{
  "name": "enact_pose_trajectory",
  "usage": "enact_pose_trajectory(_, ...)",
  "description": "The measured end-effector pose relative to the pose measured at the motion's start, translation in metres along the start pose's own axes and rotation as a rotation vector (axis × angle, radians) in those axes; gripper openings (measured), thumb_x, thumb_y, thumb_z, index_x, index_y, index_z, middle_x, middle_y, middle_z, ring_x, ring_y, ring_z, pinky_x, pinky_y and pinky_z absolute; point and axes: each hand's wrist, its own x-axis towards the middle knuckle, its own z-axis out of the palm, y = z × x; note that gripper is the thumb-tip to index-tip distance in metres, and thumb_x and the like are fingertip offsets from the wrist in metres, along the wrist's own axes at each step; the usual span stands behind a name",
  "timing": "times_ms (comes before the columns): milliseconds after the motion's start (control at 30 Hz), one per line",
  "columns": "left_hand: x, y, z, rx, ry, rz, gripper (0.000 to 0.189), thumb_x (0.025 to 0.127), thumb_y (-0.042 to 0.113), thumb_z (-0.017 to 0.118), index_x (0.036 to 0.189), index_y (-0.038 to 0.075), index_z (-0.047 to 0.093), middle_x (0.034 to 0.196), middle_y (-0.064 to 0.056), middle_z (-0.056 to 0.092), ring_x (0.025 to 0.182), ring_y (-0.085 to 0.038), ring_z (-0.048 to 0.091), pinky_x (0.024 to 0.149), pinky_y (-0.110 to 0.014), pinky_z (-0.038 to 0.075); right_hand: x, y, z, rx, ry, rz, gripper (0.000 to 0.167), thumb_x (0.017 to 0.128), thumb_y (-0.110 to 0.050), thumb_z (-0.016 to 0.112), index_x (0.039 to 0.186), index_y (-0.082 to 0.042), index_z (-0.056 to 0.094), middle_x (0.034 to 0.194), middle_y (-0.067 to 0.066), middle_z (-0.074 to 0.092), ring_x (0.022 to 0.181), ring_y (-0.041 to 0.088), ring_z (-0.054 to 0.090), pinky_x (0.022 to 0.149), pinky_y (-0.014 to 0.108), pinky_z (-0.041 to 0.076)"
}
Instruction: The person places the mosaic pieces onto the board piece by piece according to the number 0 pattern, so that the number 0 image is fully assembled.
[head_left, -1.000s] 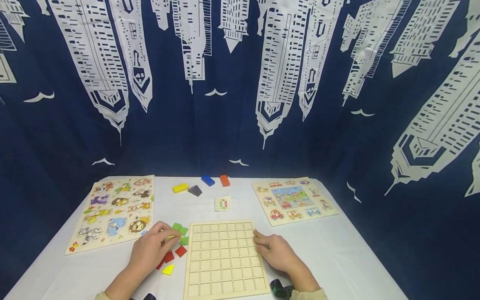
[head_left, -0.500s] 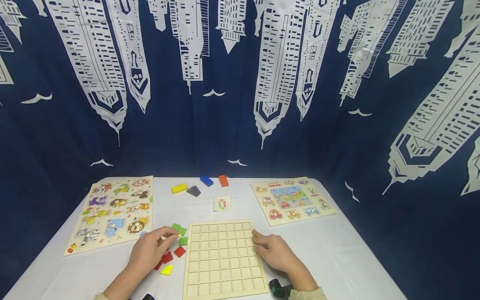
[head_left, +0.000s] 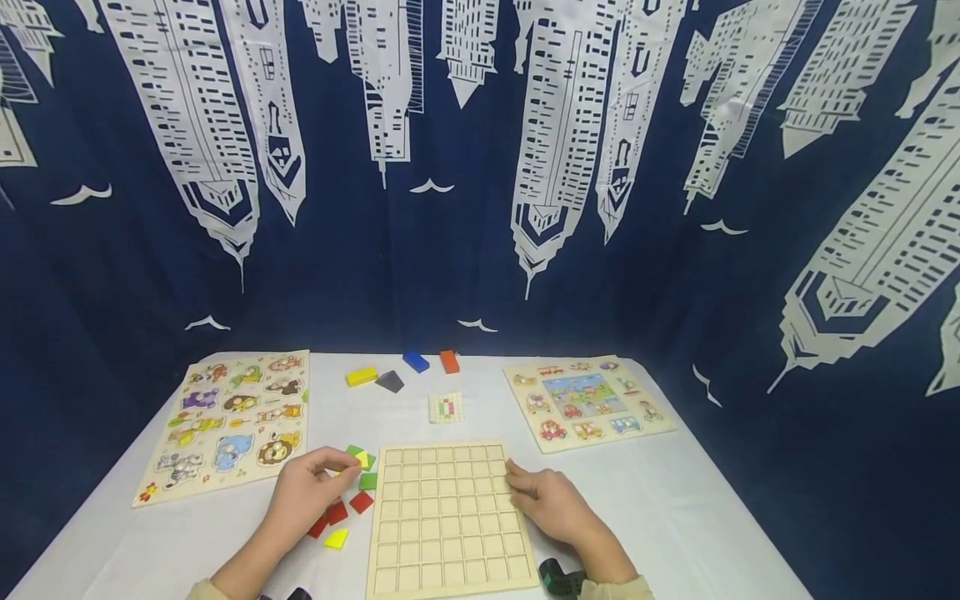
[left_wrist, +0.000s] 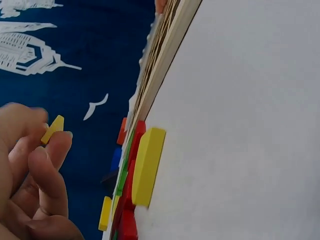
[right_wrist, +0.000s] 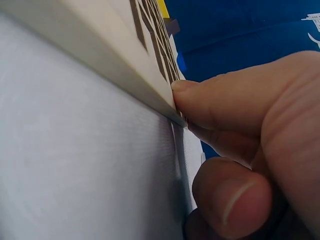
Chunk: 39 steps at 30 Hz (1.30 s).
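Note:
My left hand (head_left: 306,492) is raised over the loose pieces left of the board and pinches a small yellow piece (left_wrist: 53,129) between thumb and fingertips. Below it lie green tiles (head_left: 367,481), red tiles (head_left: 362,502) and a yellow piece with one curved side (head_left: 336,539). A pale wooden grid board (head_left: 450,504), its squares bare, lies flat in the middle. At the board's right edge my right hand (head_left: 551,502) rests extended fingertips (right_wrist: 186,92) on the rim. In the right wrist view its thumb (right_wrist: 235,200) stands apart from the wood.
An animal puzzle board (head_left: 232,425) lies at the left, a vehicle puzzle board (head_left: 588,400) at the right. A small pattern card (head_left: 447,407) sits beyond the grid. Yellow (head_left: 362,377), grey (head_left: 390,382), blue (head_left: 416,360) and orange (head_left: 449,361) blocks line the back.
My left hand has lifted slightly from the pile, and the yellow piece at its fingertips shows more clearly. The right hand stays at the board's edge.

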Motion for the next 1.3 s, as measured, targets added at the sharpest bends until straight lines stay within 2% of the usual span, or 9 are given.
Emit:
enact_pose_trajectory(200, 0.003, 0.006, 0.008, -0.095, -0.062, -0.081, 0.018, 0.087, 0.031, 0.084, 0.092, 0.015, 0.079, 0.087, -0.001, 0.077, 0.075, -0.017, 0.067, 0.065, -0.027, 0.053, 0.000, 0.000, -0.003, -0.004, 0.006, 0.004, 0.038, 0.095, -0.016, 0.069, 0.130, -0.004, 0.069, 0.150, 0.009, 0.054, 0.139, 0.036, 0.052, 0.112, 0.057, 0.039)
enact_pose_trajectory(267, 0.004, 0.008, 0.012, -0.102, -0.071, -0.100, 0.018, 0.087, 0.029, 0.084, 0.092, 0.013, 0.078, 0.086, -0.002, 0.076, 0.076, -0.017, 0.067, 0.065, -0.026, 0.053, 0.000, 0.000, -0.003, -0.005, 0.006, 0.001, 0.037, 0.095, -0.016, 0.069, 0.130, -0.004, 0.069, 0.150, 0.009, 0.054, 0.139, 0.036, 0.052, 0.112, 0.056, 0.039)
enact_pose_trajectory(367, 0.004, 0.009, 0.018, -0.102, -0.083, -0.123, 0.016, 0.086, 0.024, 0.084, 0.092, 0.012, 0.076, 0.083, -0.003, 0.074, 0.069, -0.017, 0.063, 0.058, -0.027, 0.051, 0.000, -0.001, -0.003, -0.004, 0.004, -0.008, 0.038, 0.095, -0.017, 0.069, 0.131, -0.004, 0.069, 0.151, 0.009, 0.054, 0.140, 0.035, 0.052, 0.112, 0.056, 0.039)
enact_pose_trajectory(567, 0.009, 0.027, 0.037, 0.018, -0.130, -0.063, 0.018, 0.084, 0.017, 0.083, 0.097, 0.014, 0.071, 0.082, 0.001, 0.070, 0.056, -0.017, 0.059, 0.047, -0.028, 0.047, -0.001, -0.002, -0.005, -0.001, 0.002, -0.005, 0.038, 0.096, -0.017, 0.069, 0.131, -0.003, 0.068, 0.151, 0.009, 0.053, 0.140, 0.036, 0.051, 0.113, 0.057, 0.039)
enact_pose_trajectory(767, 0.019, 0.042, 0.058, 0.036, -0.195, -0.064, 0.029, 0.087, 0.016, 0.078, 0.115, 0.013, 0.073, 0.082, 0.000, 0.071, 0.052, -0.017, 0.054, 0.047, -0.029, 0.044, 0.000, -0.001, -0.005, 0.010, 0.004, 0.002, 0.039, 0.095, -0.018, 0.070, 0.130, -0.003, 0.069, 0.151, 0.010, 0.054, 0.140, 0.036, 0.051, 0.113, 0.057, 0.039)
enact_pose_trajectory(867, 0.023, 0.044, 0.068, 0.077, -0.220, -0.073, 0.021, 0.088, 0.016, 0.076, 0.107, 0.009, 0.076, 0.079, -0.001, 0.071, 0.051, -0.014, 0.054, 0.049, -0.028, 0.045, 0.000, 0.001, -0.003, 0.009, 0.002, 0.003, 0.039, 0.095, -0.019, 0.070, 0.130, -0.004, 0.069, 0.151, 0.009, 0.053, 0.140, 0.035, 0.051, 0.113, 0.057, 0.039)
enact_pose_trajectory(967, 0.027, 0.046, 0.078, 0.171, -0.197, -0.053, 0.015, 0.086, 0.017, 0.077, 0.099, 0.011, 0.078, 0.078, 0.002, 0.071, 0.054, -0.012, 0.056, 0.052, -0.028, 0.045, 0.000, 0.002, -0.003, 0.012, -0.001, 0.002, 0.039, 0.095, -0.019, 0.070, 0.131, -0.004, 0.068, 0.151, 0.009, 0.053, 0.141, 0.036, 0.050, 0.113, 0.057, 0.038)
enact_pose_trajectory(1100, 0.029, 0.050, 0.088, 0.282, -0.170, -0.025, 0.005, 0.087, 0.021, 0.078, 0.090, 0.016, 0.078, 0.081, 0.006, 0.070, 0.067, -0.012, 0.058, 0.059, -0.030, 0.044, -0.001, 0.002, -0.003, 0.016, -0.009, -0.001, 0.038, 0.096, -0.017, 0.069, 0.131, -0.003, 0.068, 0.152, 0.010, 0.052, 0.141, 0.037, 0.049, 0.113, 0.057, 0.038)
enact_pose_trajectory(1300, 0.028, 0.052, 0.098, 0.300, -0.137, -0.052, 0.008, 0.091, 0.021, 0.074, 0.084, 0.019, 0.075, 0.080, 0.006, 0.069, 0.067, -0.014, 0.058, 0.059, -0.031, 0.044, -0.002, 0.002, -0.003, 0.023, -0.017, 0.002, 0.039, 0.095, -0.017, 0.069, 0.132, -0.004, 0.068, 0.152, 0.010, 0.052, 0.142, 0.037, 0.048, 0.113, 0.058, 0.037)
